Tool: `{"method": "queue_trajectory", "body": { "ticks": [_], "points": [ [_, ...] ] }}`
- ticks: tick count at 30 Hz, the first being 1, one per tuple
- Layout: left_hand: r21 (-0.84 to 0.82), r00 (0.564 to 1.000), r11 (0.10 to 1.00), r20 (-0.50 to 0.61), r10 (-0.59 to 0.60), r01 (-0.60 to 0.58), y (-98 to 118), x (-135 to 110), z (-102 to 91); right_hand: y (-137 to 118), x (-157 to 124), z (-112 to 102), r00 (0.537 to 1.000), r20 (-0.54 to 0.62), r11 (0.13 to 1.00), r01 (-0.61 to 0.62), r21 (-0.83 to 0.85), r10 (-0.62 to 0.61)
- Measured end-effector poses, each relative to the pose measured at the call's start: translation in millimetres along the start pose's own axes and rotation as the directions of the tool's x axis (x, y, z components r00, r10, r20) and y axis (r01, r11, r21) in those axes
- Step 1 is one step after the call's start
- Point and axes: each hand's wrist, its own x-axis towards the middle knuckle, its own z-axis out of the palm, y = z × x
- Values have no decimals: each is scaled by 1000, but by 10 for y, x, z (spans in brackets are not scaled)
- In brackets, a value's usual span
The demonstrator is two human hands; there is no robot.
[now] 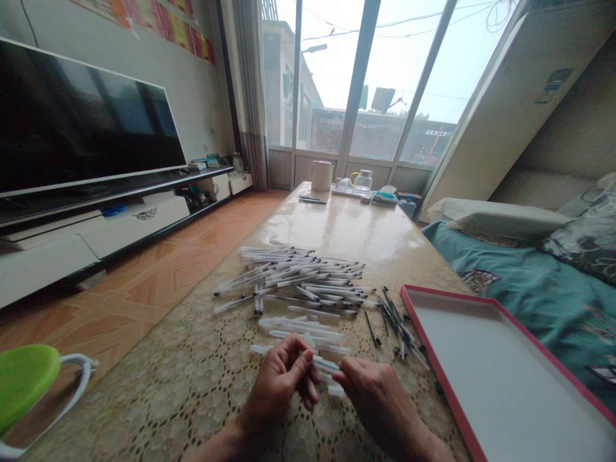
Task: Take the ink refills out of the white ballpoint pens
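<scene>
— "Between the hands at six o'clock, what is happening?"
— "Left hand point(282, 385) and right hand point(373, 394) are both pinching one clear barrel point(325, 364), seemingly assembling it. Black refills point(394, 317) are lying at two o'clock, calling for a fine pick."

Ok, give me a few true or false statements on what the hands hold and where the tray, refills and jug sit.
The left hand and right hand hold a clear pen barrel between them. True.
The red-rimmed tray lies left of the hands. False: it lies to their right.
The black refills lie between the pen pile and the tray. True.
The white jug stands beside the hands. False: it stands at the far end of the table.
</scene>
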Motion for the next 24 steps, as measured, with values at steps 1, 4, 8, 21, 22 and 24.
{"method": "queue_trajectory", "body": {
  "ticks": [1, 4, 8, 21, 22, 24],
  "points": [
    [-22, 1000, 1000, -7, -12, 12, 4, 2, 0, -6, 2, -14, 1000, -6, 999, 13, -34, -13],
    [-77, 999, 996, -17, -39, 38, 16, -1, 7, -18, 7, -67, 996, -43, 989, 69, -128, -75],
    [-98, 997, 993, -31, -64, 61, 18, 0, 15, -19, 11, -108, 983, -92, 968, 137, -211, -159],
    [-13, 996, 1000, -93, 6, -7, 126, -71, 93, -45, 45, -112, 999, -23, 999, 39, 22, -39],
    [19, 996, 1000, -84, 26, -24, 136, -76, 93, -44, 47, -124, 1000, 16, 996, 21, 85, -22],
    [57, 998, 998, -43, 37, -35, 142, -83, 90, -39, 41, -145, 996, 82, 981, 11, 192, -27]
  ]
}}
